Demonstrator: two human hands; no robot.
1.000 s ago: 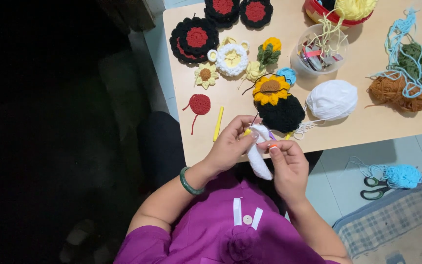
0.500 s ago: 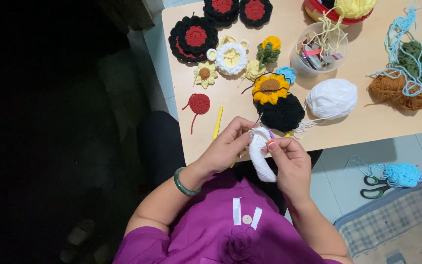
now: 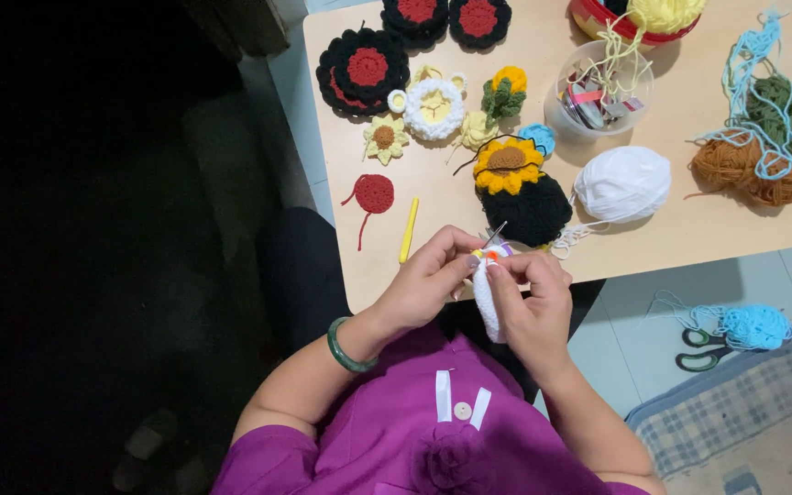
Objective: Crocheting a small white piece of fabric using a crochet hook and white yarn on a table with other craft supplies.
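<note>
My left hand point(image 3: 425, 282), with a green bangle point(image 3: 348, 346) on the wrist, pinches a crochet hook point(image 3: 494, 236) whose metal tip sticks up between both hands. My right hand point(image 3: 533, 307) grips a white crocheted piece point(image 3: 488, 307) that hangs down between the hands, just off the table's near edge. A strand of white yarn runs from the work to a white yarn ball point(image 3: 623, 183) on the wooden table point(image 3: 671, 238). Both hands meet at the top of the piece, fingertips touching it.
On the table lie a sunflower piece on black crochet point(image 3: 520, 188), red-and-black flowers point(image 3: 364, 69), small crocheted flowers point(image 3: 433, 108), a red disc point(image 3: 373, 193), a yellow hook point(image 3: 409, 230), a clear tub point(image 3: 602, 90), and brown, green and blue yarn point(image 3: 763, 156). Scissors point(image 3: 703, 348) and blue yarn lie on the floor.
The hands stay together at the table edge with small working movements; the white piece hangs a little lower and straighter than before.
</note>
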